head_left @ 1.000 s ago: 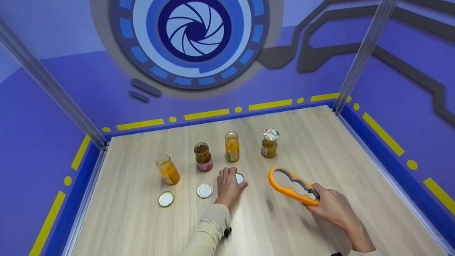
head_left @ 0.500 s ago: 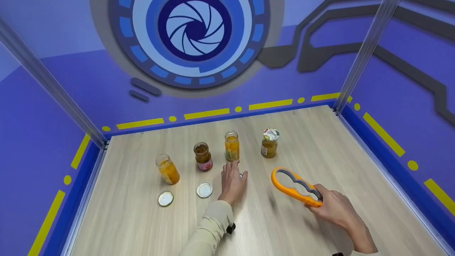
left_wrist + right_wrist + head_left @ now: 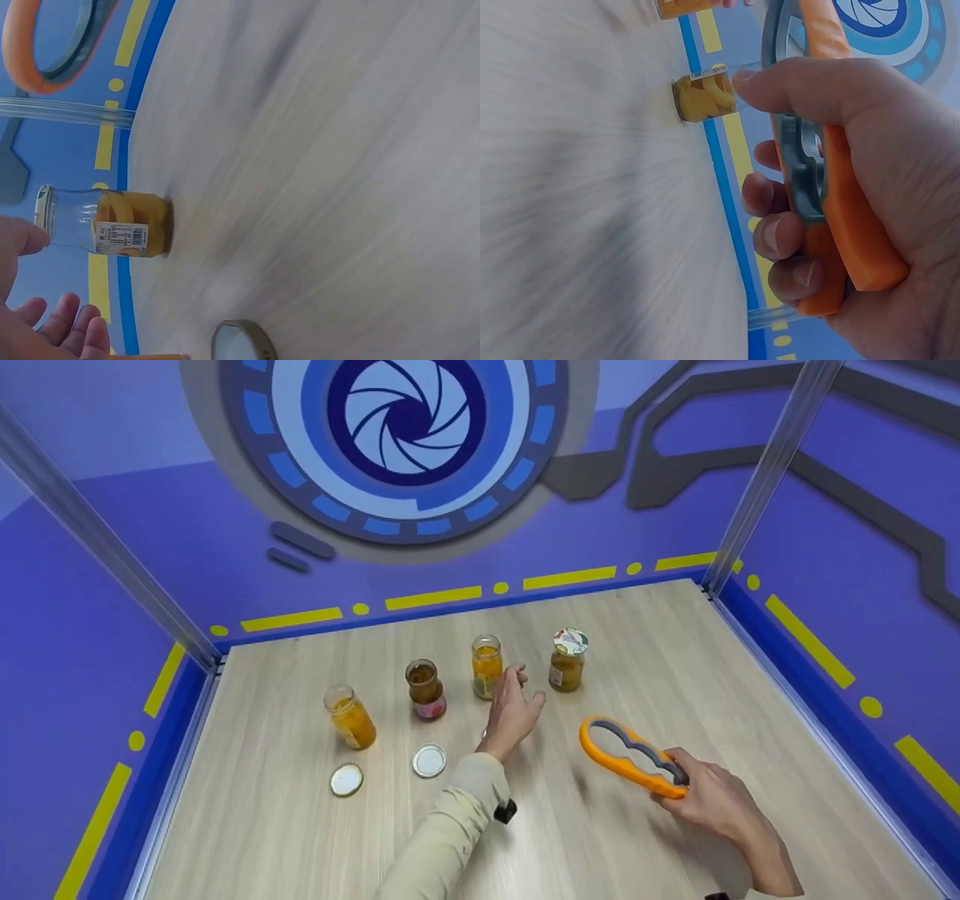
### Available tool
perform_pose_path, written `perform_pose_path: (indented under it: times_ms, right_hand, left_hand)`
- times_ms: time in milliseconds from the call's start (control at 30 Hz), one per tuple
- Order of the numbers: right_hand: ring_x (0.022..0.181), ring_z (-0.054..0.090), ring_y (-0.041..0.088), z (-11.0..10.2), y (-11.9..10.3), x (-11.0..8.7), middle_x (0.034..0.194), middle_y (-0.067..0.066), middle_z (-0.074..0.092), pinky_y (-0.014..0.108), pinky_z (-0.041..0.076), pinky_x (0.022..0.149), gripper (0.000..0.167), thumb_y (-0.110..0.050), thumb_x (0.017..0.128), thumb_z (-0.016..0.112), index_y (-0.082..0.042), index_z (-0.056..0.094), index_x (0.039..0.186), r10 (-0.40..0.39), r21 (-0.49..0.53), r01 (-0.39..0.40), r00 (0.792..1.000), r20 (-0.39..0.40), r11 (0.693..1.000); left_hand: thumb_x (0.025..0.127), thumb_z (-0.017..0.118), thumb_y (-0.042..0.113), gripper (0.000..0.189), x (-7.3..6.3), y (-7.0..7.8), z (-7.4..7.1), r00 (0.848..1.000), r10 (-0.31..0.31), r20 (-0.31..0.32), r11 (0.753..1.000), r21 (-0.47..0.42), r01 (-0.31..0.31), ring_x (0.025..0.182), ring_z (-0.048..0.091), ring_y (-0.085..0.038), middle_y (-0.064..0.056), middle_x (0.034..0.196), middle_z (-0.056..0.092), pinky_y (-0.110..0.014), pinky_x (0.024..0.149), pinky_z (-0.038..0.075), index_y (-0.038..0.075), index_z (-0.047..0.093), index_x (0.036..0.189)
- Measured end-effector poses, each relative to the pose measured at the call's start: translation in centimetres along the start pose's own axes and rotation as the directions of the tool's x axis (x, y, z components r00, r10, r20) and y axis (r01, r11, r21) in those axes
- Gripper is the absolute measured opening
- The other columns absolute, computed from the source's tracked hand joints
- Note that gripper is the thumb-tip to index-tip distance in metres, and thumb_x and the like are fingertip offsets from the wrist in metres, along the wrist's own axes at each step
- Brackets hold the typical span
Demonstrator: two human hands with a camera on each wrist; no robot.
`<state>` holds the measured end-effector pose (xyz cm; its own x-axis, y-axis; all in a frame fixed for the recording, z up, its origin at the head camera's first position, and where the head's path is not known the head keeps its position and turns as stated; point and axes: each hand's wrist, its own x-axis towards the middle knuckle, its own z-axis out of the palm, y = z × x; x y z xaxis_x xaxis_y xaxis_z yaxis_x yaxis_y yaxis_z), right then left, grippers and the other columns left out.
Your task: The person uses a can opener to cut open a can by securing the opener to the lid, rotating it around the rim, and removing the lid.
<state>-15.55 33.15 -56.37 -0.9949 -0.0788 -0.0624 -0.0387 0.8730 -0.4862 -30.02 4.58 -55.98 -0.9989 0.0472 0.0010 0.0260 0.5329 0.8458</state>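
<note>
My left hand [image 3: 513, 715], empty with relaxed fingers, is over the table beside an uncapped jar of orange fruit [image 3: 486, 661]. Just to its right stands a jar of yellowish fruit [image 3: 567, 671] with a patterned lid on; in the left wrist view my thumb overlaps that lid [image 3: 43, 207]. My right hand [image 3: 716, 799] grips an orange and grey multi-ring jar opener [image 3: 621, 766] by its handles, held above the table at the right. A loose lid [image 3: 238, 345] lies below my left hand, mostly hidden by the wrist in the head view.
Two more uncapped jars stand left: a dark one with a pink label [image 3: 427, 694] and an orange-filled one [image 3: 352, 724]. Two loose lids, one at far left [image 3: 346, 780] and one nearer the middle [image 3: 429, 761], lie before them. Blue-purple walls [image 3: 150, 532] enclose the wooden table [image 3: 285, 825].
My left hand has let go of the loose lid, lifted and moved away and to the right, toward the lidded jar. The right hand with the jar opener has shifted slightly right.
</note>
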Motion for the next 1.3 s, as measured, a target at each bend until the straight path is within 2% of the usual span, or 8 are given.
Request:
perform_pose_path:
  times_ms: [167, 300, 467, 633, 900, 1067, 1300]
  right_hand:
    - [0.073, 0.050, 0.018, -0.3, 0.6, -0.2, 0.085, -0.003, 0.059, 0.036, 0.042, 0.065, 0.057, -0.039, 0.080, 0.088, -0.013, 0.062, 0.125, -0.001, 0.000, 0.001, 1.000, -0.017, 1.000]
    - [0.073, 0.050, 0.018, -0.5, 0.9, -0.4, 0.085, -0.003, 0.058, 0.035, 0.041, 0.065, 0.057, -0.038, 0.081, 0.087, -0.014, 0.062, 0.125, 0.025, 0.022, -0.025, 1.000, -0.004, 0.999]
    - [0.075, 0.052, 0.018, -0.6, 1.2, -0.8, 0.087, -0.003, 0.060, 0.037, 0.043, 0.068, 0.059, -0.040, 0.081, 0.087, -0.014, 0.062, 0.127, 0.055, 0.041, -0.055, 0.998, 0.005, 0.998]
    - [0.074, 0.052, 0.017, -0.9, 1.4, -1.0, 0.086, -0.004, 0.060, 0.037, 0.043, 0.067, 0.058, -0.041, 0.081, 0.086, -0.014, 0.062, 0.126, 0.066, 0.052, -0.067, 0.998, 0.012, 0.996]
    - [0.076, 0.052, 0.018, -1.3, 1.6, -0.9, 0.088, -0.003, 0.060, 0.037, 0.043, 0.069, 0.062, -0.045, 0.081, 0.086, -0.014, 0.061, 0.128, 0.120, 0.073, -0.127, 0.989, 0.088, 0.989]
    - [0.077, 0.053, 0.019, -1.6, 1.7, -0.9, 0.090, -0.002, 0.062, 0.036, 0.043, 0.071, 0.062, -0.044, 0.080, 0.086, -0.014, 0.062, 0.129, 0.136, 0.107, -0.145, 0.987, 0.088, 0.984]
    - [0.076, 0.053, 0.018, -1.8, 1.7, -0.7, 0.089, -0.002, 0.062, 0.035, 0.042, 0.069, 0.061, -0.044, 0.081, 0.086, -0.014, 0.062, 0.129, 0.131, 0.115, -0.139, 0.989, 0.071, 0.984]
  left_hand:
    - [0.099, 0.070, 0.025, 0.058, 1.3, 1.2, 0.9, 1.000, 0.006, -0.004, 1.000, -0.029, -0.006, 0.129, 0.052, -0.021, -0.005, 0.139, 0.053, -0.039, 0.108, 0.046, 0.012, 0.044, 0.149]
    - [0.100, 0.070, 0.030, 0.060, 2.4, 1.8, 2.0, 1.000, -0.008, 0.016, 0.998, -0.059, 0.009, 0.133, 0.050, -0.021, -0.006, 0.146, 0.050, -0.039, 0.111, 0.044, 0.013, 0.042, 0.151]
    - [0.100, 0.069, 0.029, 0.063, 3.8, 1.7, 3.7, 0.999, -0.031, 0.038, 0.995, -0.094, 0.035, 0.141, 0.046, -0.023, -0.006, 0.155, 0.045, -0.041, 0.116, 0.039, 0.015, 0.039, 0.154]
    - [0.099, 0.072, 0.027, 0.068, 5.1, 1.4, 4.9, 0.997, -0.036, 0.064, 0.995, -0.088, 0.042, 0.146, 0.041, -0.023, -0.006, 0.158, 0.043, -0.041, 0.119, 0.034, 0.014, 0.038, 0.155]
    - [0.096, 0.076, 0.024, 0.073, 6.9, 1.4, 5.2, 0.989, -0.096, 0.115, 0.989, -0.101, 0.108, 0.148, 0.038, -0.022, -0.003, 0.161, 0.041, -0.042, 0.120, 0.032, 0.019, 0.037, 0.157]
    - [0.096, 0.076, 0.023, 0.072, 7.5, 2.0, 5.5, 0.987, -0.089, 0.135, 0.986, -0.128, 0.106, 0.147, 0.040, -0.023, -0.004, 0.160, 0.043, -0.043, 0.120, 0.031, 0.018, 0.038, 0.157]
    - [0.097, 0.074, 0.028, 0.070, 7.7, 1.8, 6.0, 0.989, -0.083, 0.127, 0.991, -0.097, 0.095, 0.143, 0.044, -0.021, -0.005, 0.155, 0.048, -0.042, 0.120, 0.033, 0.016, 0.040, 0.157]
